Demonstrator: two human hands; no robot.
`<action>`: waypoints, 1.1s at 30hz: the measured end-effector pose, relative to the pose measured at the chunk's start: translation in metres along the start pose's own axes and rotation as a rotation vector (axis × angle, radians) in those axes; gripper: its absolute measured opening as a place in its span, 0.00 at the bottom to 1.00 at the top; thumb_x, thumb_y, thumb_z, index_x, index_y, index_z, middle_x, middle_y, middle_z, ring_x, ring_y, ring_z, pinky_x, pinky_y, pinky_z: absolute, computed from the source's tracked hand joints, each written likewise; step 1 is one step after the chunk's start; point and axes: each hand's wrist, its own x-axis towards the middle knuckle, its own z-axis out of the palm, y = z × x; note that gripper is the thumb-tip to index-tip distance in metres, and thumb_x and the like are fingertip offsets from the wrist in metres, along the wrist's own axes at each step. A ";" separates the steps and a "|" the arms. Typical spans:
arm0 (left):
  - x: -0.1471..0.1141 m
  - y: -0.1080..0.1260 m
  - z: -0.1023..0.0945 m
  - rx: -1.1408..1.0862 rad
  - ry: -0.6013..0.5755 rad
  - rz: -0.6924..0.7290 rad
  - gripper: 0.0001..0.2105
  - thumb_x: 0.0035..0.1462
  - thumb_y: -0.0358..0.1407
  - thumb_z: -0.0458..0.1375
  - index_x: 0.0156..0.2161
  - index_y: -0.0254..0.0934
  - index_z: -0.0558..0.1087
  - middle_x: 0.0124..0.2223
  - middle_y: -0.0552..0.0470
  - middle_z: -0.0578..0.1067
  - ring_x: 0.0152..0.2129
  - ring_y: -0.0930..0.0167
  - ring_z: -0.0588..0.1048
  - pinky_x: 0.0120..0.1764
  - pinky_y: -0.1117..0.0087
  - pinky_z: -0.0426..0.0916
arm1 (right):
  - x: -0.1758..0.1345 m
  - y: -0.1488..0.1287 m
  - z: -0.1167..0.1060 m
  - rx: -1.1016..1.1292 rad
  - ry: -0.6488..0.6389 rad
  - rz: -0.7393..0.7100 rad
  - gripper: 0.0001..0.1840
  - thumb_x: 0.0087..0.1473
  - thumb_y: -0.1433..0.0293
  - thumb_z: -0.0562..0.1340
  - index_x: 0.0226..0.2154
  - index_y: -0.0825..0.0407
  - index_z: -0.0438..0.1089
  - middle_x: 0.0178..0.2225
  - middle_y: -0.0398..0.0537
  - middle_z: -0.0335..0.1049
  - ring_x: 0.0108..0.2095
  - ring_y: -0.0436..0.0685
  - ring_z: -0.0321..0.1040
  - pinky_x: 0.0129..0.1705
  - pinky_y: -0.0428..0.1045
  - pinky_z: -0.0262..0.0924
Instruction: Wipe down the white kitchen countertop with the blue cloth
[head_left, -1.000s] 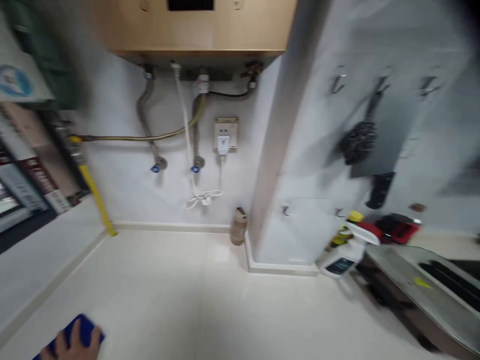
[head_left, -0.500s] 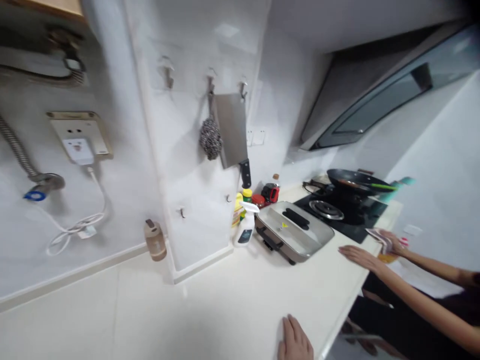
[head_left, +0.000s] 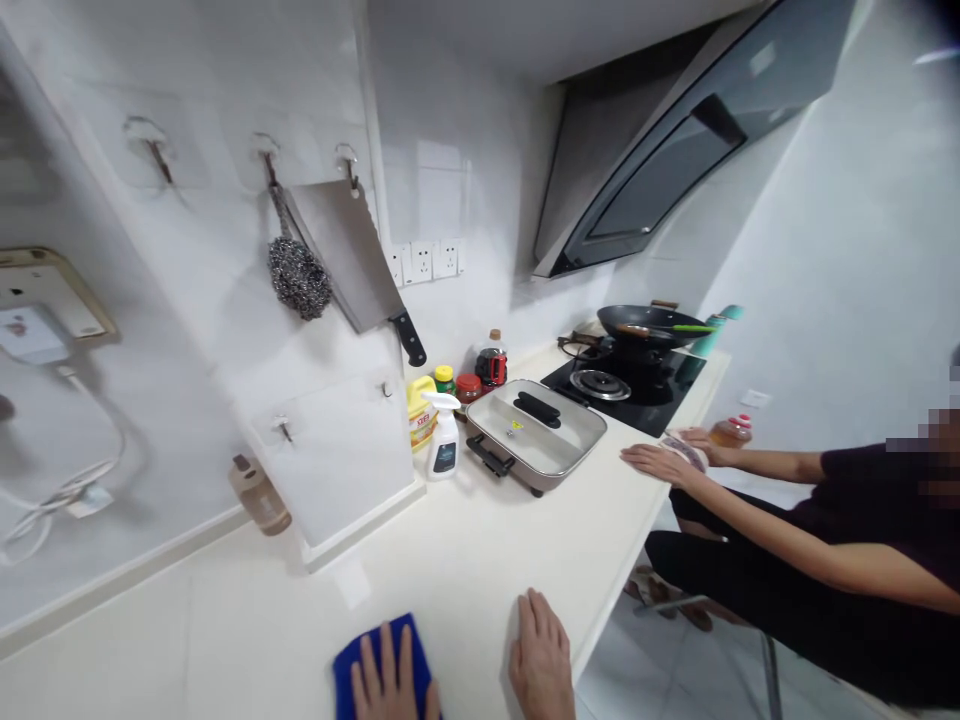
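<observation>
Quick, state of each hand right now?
Left hand: open, fingers spread over the blue cloth.
Right hand: open, palm down on the countertop, nothing visible in it.

Deep blue cloth [head_left: 421,658], cream-white counter [head_left: 255,630]

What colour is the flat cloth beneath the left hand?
Deep blue cloth, clearest in the head view.

See cleaver [head_left: 349,255] and steel scourer [head_left: 300,280] hanging from adjacent wall hooks [head_left: 268,165], left of sockets [head_left: 422,262]. Note white spray bottle [head_left: 444,445] standing upright beside yellow bottle [head_left: 421,410], near lidded rectangular pan [head_left: 540,440]. Record wok [head_left: 652,330] on black cooktop [head_left: 660,395], below slanted range hood [head_left: 675,150]. Log brownish bottle [head_left: 259,495] just left of pillar [head_left: 337,470].
</observation>
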 end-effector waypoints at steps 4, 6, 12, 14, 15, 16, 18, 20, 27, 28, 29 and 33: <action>0.002 0.068 0.005 -0.167 -0.063 0.106 0.35 0.53 0.50 0.55 0.64 0.42 0.58 0.69 0.43 0.54 0.66 0.46 0.45 0.64 0.39 0.41 | -0.001 0.008 0.000 0.238 0.010 0.037 0.25 0.53 0.70 0.50 0.53 0.54 0.66 0.59 0.57 0.63 0.62 0.65 0.54 0.62 0.63 0.52; 0.007 0.098 0.004 -0.271 -0.100 0.142 0.35 0.54 0.51 0.55 0.65 0.43 0.54 0.70 0.43 0.52 0.66 0.46 0.44 0.64 0.37 0.41 | 0.001 0.017 -0.003 0.442 -0.007 0.119 0.24 0.54 0.66 0.49 0.51 0.53 0.67 0.55 0.56 0.67 0.59 0.65 0.59 0.61 0.63 0.55; 0.023 0.113 -0.018 -0.555 -0.211 0.119 0.27 0.63 0.47 0.44 0.66 0.43 0.55 0.71 0.47 0.50 0.67 0.58 0.45 0.66 0.47 0.48 | 0.012 0.014 -0.026 0.729 -0.059 0.200 0.25 0.59 0.61 0.48 0.56 0.53 0.60 0.56 0.55 0.66 0.56 0.62 0.63 0.57 0.62 0.62; 0.022 0.081 -0.023 -0.564 -0.137 0.018 0.26 0.65 0.43 0.39 0.65 0.37 0.56 0.71 0.45 0.49 0.68 0.63 0.44 0.66 0.52 0.51 | 0.015 -0.006 -0.032 0.671 -0.065 -0.042 0.25 0.60 0.65 0.49 0.58 0.51 0.58 0.59 0.53 0.62 0.60 0.61 0.59 0.60 0.62 0.58; 0.019 0.060 -0.024 -0.540 -0.085 -0.033 0.26 0.65 0.42 0.38 0.65 0.35 0.57 0.71 0.44 0.50 0.68 0.64 0.43 0.66 0.53 0.51 | 0.015 -0.017 -0.033 0.621 -0.081 -0.169 0.26 0.59 0.67 0.49 0.59 0.50 0.57 0.61 0.52 0.60 0.62 0.60 0.56 0.62 0.62 0.56; 0.016 0.037 -0.025 -0.497 -0.024 -0.076 0.26 0.65 0.42 0.38 0.64 0.34 0.59 0.71 0.44 0.50 0.68 0.64 0.41 0.66 0.53 0.49 | 0.016 -0.029 -0.032 0.559 -0.106 -0.273 0.26 0.59 0.69 0.49 0.60 0.49 0.56 0.62 0.51 0.58 0.63 0.60 0.53 0.63 0.62 0.54; 0.007 -0.011 -0.024 -0.377 0.079 -0.159 0.27 0.64 0.43 0.39 0.61 0.31 0.63 0.69 0.40 0.53 0.68 0.63 0.39 0.67 0.52 0.46 | 0.015 -0.050 -0.028 0.419 -0.161 -0.403 0.28 0.58 0.70 0.51 0.62 0.47 0.55 0.64 0.50 0.55 0.65 0.62 0.48 0.65 0.63 0.50; 0.001 -0.053 -0.024 -0.237 0.123 -0.278 0.29 0.63 0.45 0.39 0.60 0.28 0.65 0.68 0.35 0.55 0.68 0.59 0.38 0.66 0.50 0.43 | 0.014 -0.062 -0.022 0.290 -0.207 -0.467 0.30 0.58 0.67 0.53 0.63 0.46 0.53 0.66 0.50 0.51 0.66 0.65 0.45 0.65 0.66 0.45; 0.002 -0.101 -0.040 -0.046 0.005 -0.640 0.32 0.62 0.49 0.35 0.65 0.34 0.57 0.69 0.35 0.51 0.67 0.54 0.43 0.65 0.48 0.42 | 0.027 -0.038 -0.027 0.169 -0.349 -0.644 0.33 0.60 0.63 0.51 0.66 0.43 0.43 0.69 0.48 0.36 0.68 0.65 0.40 0.67 0.71 0.26; 0.004 -0.099 -0.043 -0.031 -0.010 -0.668 0.32 0.62 0.49 0.34 0.65 0.34 0.56 0.69 0.35 0.50 0.67 0.54 0.43 0.65 0.49 0.42 | 0.032 -0.030 -0.031 0.173 -0.368 -0.657 0.33 0.60 0.64 0.50 0.66 0.41 0.42 0.69 0.47 0.36 0.68 0.64 0.39 0.67 0.71 0.27; 0.007 -0.096 -0.046 -0.012 -0.020 -0.685 0.33 0.61 0.50 0.34 0.65 0.34 0.56 0.69 0.35 0.50 0.67 0.54 0.44 0.65 0.50 0.42 | 0.037 -0.020 -0.034 0.173 -0.378 -0.661 0.33 0.60 0.64 0.50 0.66 0.41 0.42 0.69 0.46 0.36 0.68 0.64 0.39 0.67 0.71 0.27; 0.012 -0.087 -0.049 0.055 -0.014 -0.698 0.36 0.58 0.54 0.35 0.65 0.34 0.55 0.69 0.36 0.51 0.67 0.53 0.45 0.65 0.50 0.42 | 0.059 0.029 -0.036 0.111 -0.339 -0.605 0.33 0.60 0.65 0.50 0.66 0.40 0.43 0.68 0.45 0.42 0.67 0.63 0.43 0.67 0.70 0.31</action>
